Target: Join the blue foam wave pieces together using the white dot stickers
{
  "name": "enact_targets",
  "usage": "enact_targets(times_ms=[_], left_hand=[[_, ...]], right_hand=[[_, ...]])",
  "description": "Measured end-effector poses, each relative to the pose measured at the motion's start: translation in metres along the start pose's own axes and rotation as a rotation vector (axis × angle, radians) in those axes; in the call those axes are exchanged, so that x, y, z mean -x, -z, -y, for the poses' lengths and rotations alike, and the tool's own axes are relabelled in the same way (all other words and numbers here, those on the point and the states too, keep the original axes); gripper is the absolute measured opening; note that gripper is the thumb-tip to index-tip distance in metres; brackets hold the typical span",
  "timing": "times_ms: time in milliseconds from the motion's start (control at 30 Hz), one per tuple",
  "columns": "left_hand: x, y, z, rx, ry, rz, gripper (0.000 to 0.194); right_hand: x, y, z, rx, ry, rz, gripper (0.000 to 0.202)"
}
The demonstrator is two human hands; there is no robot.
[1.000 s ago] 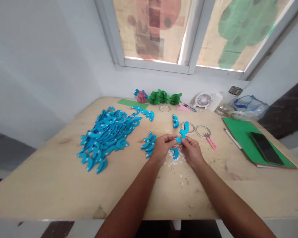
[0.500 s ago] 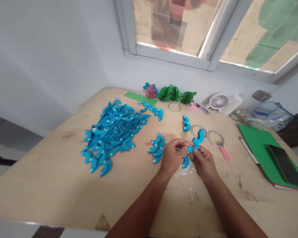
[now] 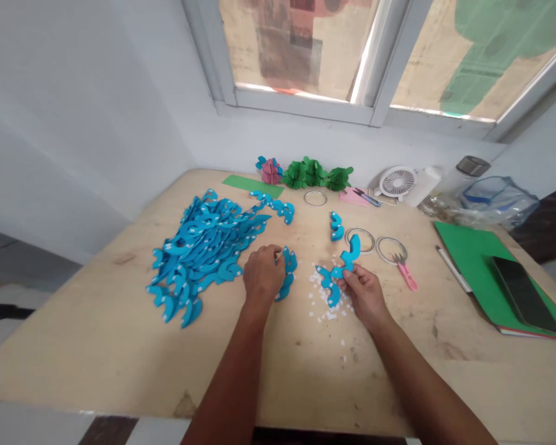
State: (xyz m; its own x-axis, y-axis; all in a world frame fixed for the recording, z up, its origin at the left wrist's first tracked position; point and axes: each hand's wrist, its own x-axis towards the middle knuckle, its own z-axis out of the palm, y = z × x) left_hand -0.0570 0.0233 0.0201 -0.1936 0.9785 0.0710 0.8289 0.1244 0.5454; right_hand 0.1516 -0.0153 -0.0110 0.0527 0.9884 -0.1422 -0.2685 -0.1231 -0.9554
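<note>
My right hand (image 3: 364, 293) pinches a wavy blue paper strip (image 3: 353, 247) between thumb and fingers, its upper end pointing away from me. Just left of it, another curved blue paper piece (image 3: 332, 295) lies among scattered tiny white squares (image 3: 322, 314). My left hand (image 3: 264, 275) is curled at the left edge of a small cluster of blue paper pieces (image 3: 287, 278); its fingertips are partly hidden, so what they hold cannot be made out. Left of that hand spreads a large heap of blue curved paper pieces (image 3: 208, 238), many bearing small white squares.
Metal rings (image 3: 315, 198) and pink-handled scissors (image 3: 405, 272) lie beyond my hands. Green paper flowers (image 3: 313, 173) and a small white fan (image 3: 397, 182) stand along the wall. At right, a phone (image 3: 526, 293) rests on a green folder (image 3: 467, 259), beside a white pen (image 3: 454, 269).
My left hand has left the strip and moved left to the small blue cluster. The right hand keeps the strip, now lower and slightly left. The view has shifted a little.
</note>
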Motion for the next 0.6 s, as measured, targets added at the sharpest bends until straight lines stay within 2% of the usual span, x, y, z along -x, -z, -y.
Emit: enact_targets(times_ms=[67,167,600], left_hand=[[-0.001,-0.002,0.005,-0.119,0.003,0.048,0.021],[-0.002,-0.007,0.007,-0.179,0.013,0.055,0.02],[0.005,-0.019,0.016,-0.155,0.03,0.01,0.024]], right_hand=[[-0.001,0.001,-0.001,0.007,0.017,0.007,0.019],[-0.003,0.0,-0.002,0.039,0.019,0.025,0.022],[-0.006,-0.002,-0.001,0.07,0.069,0.053,0.033]])
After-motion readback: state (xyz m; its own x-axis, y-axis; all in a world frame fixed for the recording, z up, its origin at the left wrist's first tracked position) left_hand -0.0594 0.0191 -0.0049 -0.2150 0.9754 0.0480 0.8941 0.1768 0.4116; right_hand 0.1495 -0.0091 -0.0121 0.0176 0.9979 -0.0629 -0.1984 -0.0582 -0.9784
